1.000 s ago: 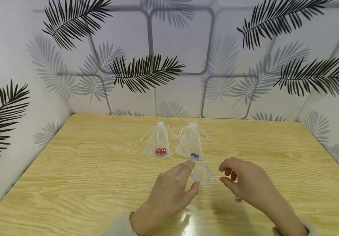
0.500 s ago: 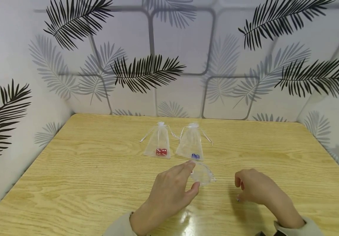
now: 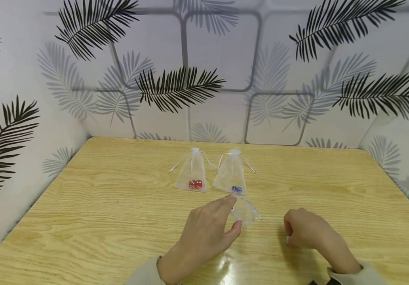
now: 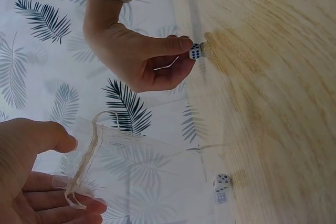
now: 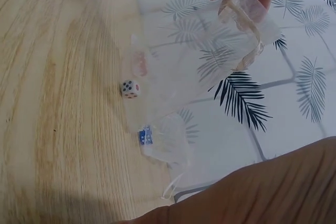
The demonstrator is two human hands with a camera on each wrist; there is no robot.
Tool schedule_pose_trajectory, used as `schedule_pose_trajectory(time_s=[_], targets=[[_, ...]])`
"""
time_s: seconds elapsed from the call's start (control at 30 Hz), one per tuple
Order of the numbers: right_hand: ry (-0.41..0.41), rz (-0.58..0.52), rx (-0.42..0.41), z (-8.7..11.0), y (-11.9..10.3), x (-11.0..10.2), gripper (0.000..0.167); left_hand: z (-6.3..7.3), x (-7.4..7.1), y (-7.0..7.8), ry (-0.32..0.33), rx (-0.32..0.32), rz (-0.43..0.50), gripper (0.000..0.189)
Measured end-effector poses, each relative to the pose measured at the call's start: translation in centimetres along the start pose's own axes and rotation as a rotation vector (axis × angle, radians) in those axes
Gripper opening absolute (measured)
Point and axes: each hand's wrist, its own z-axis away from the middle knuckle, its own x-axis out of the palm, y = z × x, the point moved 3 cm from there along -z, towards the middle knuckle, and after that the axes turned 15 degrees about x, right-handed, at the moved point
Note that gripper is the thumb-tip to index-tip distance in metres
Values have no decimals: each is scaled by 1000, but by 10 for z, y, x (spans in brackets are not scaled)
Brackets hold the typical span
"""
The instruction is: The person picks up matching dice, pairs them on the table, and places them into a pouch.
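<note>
My left hand [image 3: 204,227] holds a sheer white drawstring bag [image 3: 244,209] by its mouth, the fingertips at the edge and the thumb apart from the fingers. In the right wrist view a white die [image 5: 130,88] shows at the bag's lower end. To the right, my right hand [image 3: 305,231] pinches another white die [image 4: 195,51] with dark dots between thumb and fingertips, down at the tabletop. That die is mostly hidden by the fingers in the head view.
Behind the hands lie two sheer drawstring bags, one with red dice [image 3: 195,184] and one with blue dice [image 3: 236,189]. The wood-grain table [image 3: 101,206] meets a leaf-patterned wall [image 3: 218,51] at the back and sides.
My right hand has left the bag's drawstring, moved right and down to the table, and taken hold of the die there. My left hand stays in place with the bag.
</note>
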Motion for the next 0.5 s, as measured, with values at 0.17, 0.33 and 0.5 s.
schedule_pose_trajectory(time_s=[0.17,0.33,0.5], targets=[[12,1,-4,0,-1,1,22,0,0,0,-3,2,5,39],[14,1,5,0,-1,3,22,0,0,1,-2,5,12,39],[24,0,-9,-1,-2,3,22,0,0,1,-7,9,8,40]])
